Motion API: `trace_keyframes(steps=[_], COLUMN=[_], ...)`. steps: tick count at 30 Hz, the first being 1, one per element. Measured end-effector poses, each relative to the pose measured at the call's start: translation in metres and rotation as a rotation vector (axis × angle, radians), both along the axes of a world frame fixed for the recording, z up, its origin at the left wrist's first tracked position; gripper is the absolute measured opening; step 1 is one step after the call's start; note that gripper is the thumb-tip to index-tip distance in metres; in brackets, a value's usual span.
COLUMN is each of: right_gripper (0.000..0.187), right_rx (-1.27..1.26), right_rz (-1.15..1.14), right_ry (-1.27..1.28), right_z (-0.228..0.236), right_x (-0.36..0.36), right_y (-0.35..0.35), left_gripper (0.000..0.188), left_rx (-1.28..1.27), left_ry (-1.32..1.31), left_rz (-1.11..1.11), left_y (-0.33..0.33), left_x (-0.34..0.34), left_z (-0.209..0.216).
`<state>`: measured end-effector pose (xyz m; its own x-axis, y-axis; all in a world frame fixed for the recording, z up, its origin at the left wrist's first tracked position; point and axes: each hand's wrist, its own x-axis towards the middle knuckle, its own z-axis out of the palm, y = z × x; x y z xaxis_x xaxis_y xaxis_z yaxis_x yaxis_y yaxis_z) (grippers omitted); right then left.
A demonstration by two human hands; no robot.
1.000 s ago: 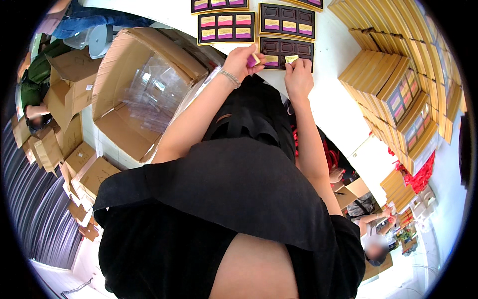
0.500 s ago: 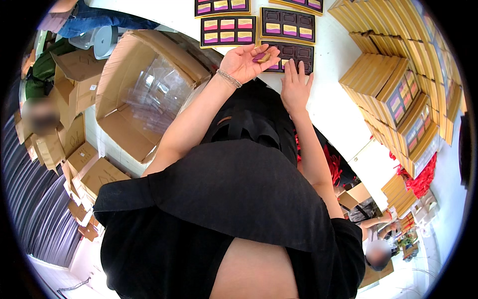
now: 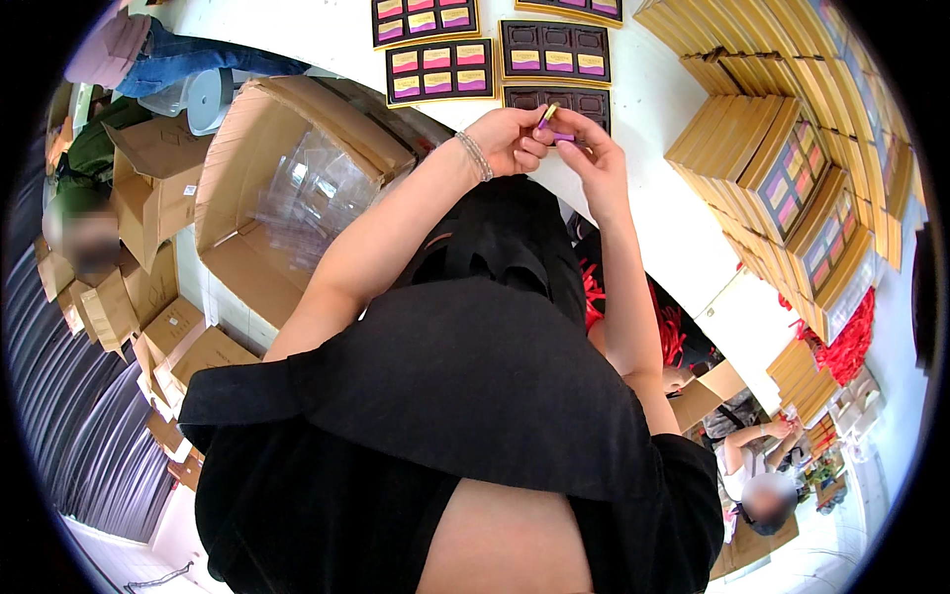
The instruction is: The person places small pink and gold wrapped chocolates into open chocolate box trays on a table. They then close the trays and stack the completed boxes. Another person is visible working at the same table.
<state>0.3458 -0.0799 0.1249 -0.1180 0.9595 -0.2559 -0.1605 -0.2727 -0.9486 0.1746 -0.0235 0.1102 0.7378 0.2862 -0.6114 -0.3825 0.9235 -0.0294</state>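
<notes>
My left hand (image 3: 510, 142) is closed around small purple-and-gold wrapped pieces (image 3: 547, 117), held up between the fingertips. Meeting it from the right, my right hand (image 3: 597, 156) has its thumb and fingers pinched at a purple wrapped piece (image 3: 563, 137). Both hands are over the front edge of a dark compartment tray (image 3: 591, 101), partly hiding it. Behind that lies another dark tray (image 3: 550, 38), its back row bare and its front row holding purple-and-cream pieces. To the left, a gold-edged tray (image 3: 440, 71) holds pink and purple pieces in both rows.
Tall stacks of gold-edged boxes (image 3: 737, 139) stand on the white table (image 3: 648, 119) at right. An open cardboard carton (image 3: 233, 188) with clear plastic covers (image 3: 312, 188) is at my left. Red ribbon (image 3: 841, 342) hangs at right. Other people are at far left and lower right.
My right hand has left the near tray and come to my left hand. The left hand has turned from palm-up to a closed pinch with the wrapped pieces.
</notes>
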Motion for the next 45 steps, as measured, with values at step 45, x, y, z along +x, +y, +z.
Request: trace_keyframes(steps=[45], right_gripper=[0.063], right_rx=[0.520], right_rz=[0.211], right_ry=[-1.252], right_z=[-0.048], right_x=[0.045], right_y=[0.037], left_gripper=[0.048], left_rx=[2.630], left_ry=[0.982], left_rz=[-0.518], left_y=[0.002], left_x=[-0.015], left_z=[-0.069])
